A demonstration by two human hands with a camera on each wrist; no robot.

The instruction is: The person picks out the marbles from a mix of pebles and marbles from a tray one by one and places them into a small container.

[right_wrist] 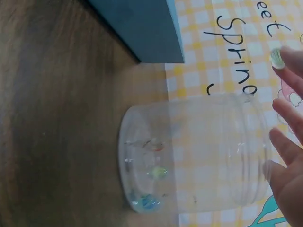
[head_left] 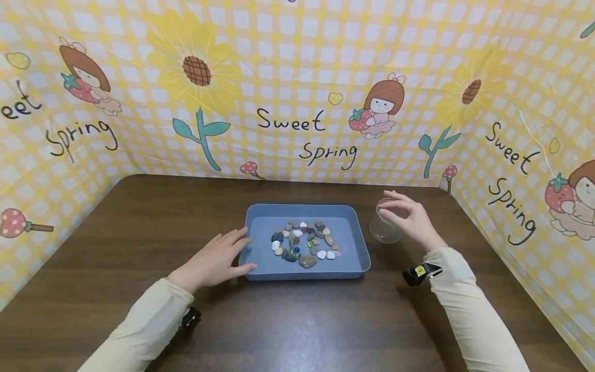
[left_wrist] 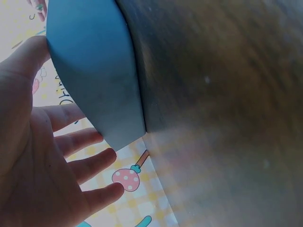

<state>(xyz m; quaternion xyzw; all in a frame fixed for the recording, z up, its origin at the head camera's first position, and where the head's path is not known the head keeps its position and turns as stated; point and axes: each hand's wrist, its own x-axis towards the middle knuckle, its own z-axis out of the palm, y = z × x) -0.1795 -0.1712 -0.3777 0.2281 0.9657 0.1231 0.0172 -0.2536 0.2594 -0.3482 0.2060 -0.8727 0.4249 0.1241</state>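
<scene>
My right hand (head_left: 409, 219) is over the mouth of a clear jar (head_left: 385, 231), pinching a pale green marble (right_wrist: 277, 58) between thumb and finger. Its other fingers are at the jar's rim. Inside the jar, a blue marble (right_wrist: 149, 202) and a yellow-green marble (right_wrist: 159, 171) lie on the bottom. My left hand (head_left: 216, 258) is spread at the left side of a blue-grey tray (head_left: 260, 214), its fingertips at the rim. Pebbles (head_left: 307, 262) in grey, white and brown form a looped outline in the tray. A few marbles, among them a dark blue marble (head_left: 296, 249), sit among the pebbles.
The tray and jar stand on a dark brown wooden table (head_left: 297, 315), the jar just right of the tray. A yellow checked cloth (head_left: 288, 67) with printed flowers and figures hangs behind the table and along both sides.
</scene>
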